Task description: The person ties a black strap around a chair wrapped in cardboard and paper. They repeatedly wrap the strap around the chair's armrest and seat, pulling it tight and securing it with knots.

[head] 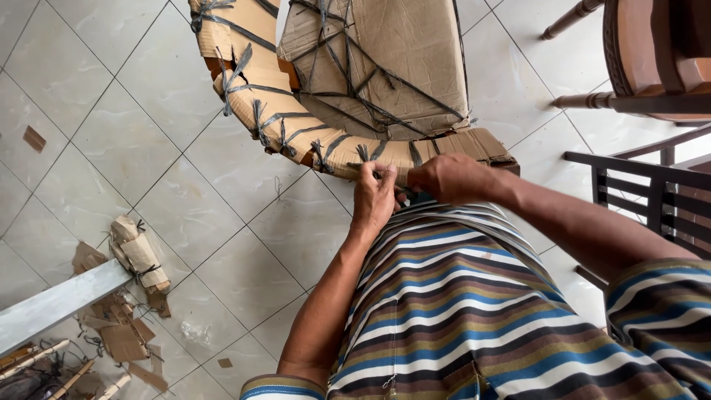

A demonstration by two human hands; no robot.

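— What do we have in our hands?

— Our left hand (374, 198) and right hand (444, 178) meet at the near edge of the curved chair frame wrapped in brown cardboard and tied with grey plastic string (296, 122). Fingers curl tightly, pinching a string knot there.

— And nearby?

— Torn cardboard scraps (126, 330) lie on the pale tiled floor (148, 111), well apart.

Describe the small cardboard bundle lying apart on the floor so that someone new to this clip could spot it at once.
Start from the big curved cardboard-wrapped frame that both hands work on at top centre, then look down and left across the white floor tiles. The small cardboard bundle lies beside a grey plank. Unlike the loose flat scraps around it, it is rolled and tied with dark string.
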